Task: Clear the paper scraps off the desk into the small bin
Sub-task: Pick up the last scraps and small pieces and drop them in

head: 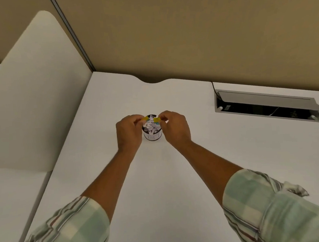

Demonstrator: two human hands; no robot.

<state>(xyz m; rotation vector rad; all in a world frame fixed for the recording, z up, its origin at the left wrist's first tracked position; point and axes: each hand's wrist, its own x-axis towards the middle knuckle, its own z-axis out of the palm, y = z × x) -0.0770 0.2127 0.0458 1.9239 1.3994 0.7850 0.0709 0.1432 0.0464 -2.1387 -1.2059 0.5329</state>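
Both hands sit over the small bin [153, 135] in my head view: my left hand [128, 131] pinches a yellow scrap [145, 118] between thumb and fingertips, and my right hand [175, 128] pinches a second yellow scrap [157, 119], which shows a bluish edge. Each hand is closed on its own piece, just above the bin's rim.

My worry is the bin itself. White crumpled paper [151, 126] is heaped up to the rim and a little over it, so a scrap let go now could land on the heap and slide off onto the table [159, 177]. The bin looks light too, and a knuckle pushing down could tip it.

Each scrap hangs at its hand's fingertips, over the opening, the two close but apart. The bin stands between my hands, near the middle of the table, whose visible surface I judge otherwise free of scraps.
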